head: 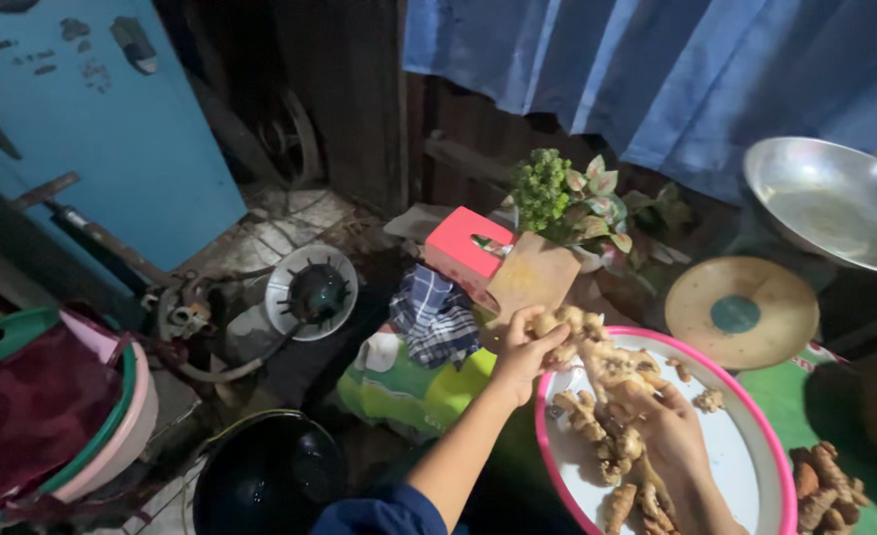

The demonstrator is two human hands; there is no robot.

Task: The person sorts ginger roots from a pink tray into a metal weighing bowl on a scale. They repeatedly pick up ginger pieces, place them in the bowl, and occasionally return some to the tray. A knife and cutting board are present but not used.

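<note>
The ginger root (602, 372) is knobby, pale tan, branching — held low right of centre over the pink-rimmed tray (755, 436). My left hand (522, 347) pinches its upper end; my right hand (671, 436) clasps the lower part.

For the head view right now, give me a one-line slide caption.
Both hands, left hand and right hand, grip a large ginger root cluster over a pink-rimmed white tray, beside a wooden cutting board.
</note>
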